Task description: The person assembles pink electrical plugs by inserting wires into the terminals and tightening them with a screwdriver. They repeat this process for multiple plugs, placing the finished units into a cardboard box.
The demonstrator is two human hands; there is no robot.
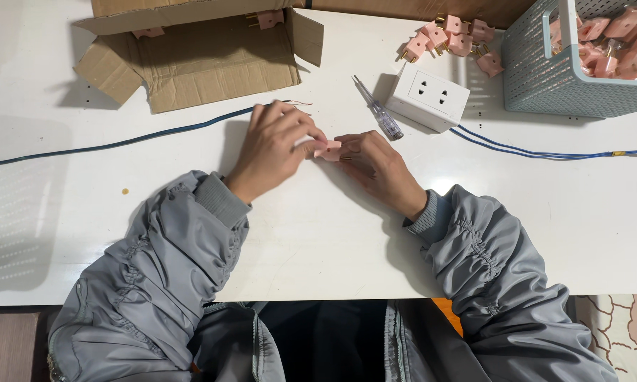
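Observation:
A small pink plug (pixel 328 149) with brass prongs is pinched between both my hands at the middle of the white table (pixel 311 233). My left hand (pixel 272 145) curls over it from the left, fingers closed on its body. My right hand (pixel 375 166) grips it from the right, brass prongs showing by the fingers. Both arms wear grey jacket sleeves. A blue cable (pixel 120 141) ends in thin bare wires just behind my left hand.
An open cardboard box (pixel 191 56) sits at the back left. A white socket block (pixel 428 95) with blue cables (pixel 545 151) stands back right, a tester screwdriver (pixel 379 110) beside it. Several loose pink plugs (pixel 449 39) lie behind; a teal basket (pixel 545 78) holds more.

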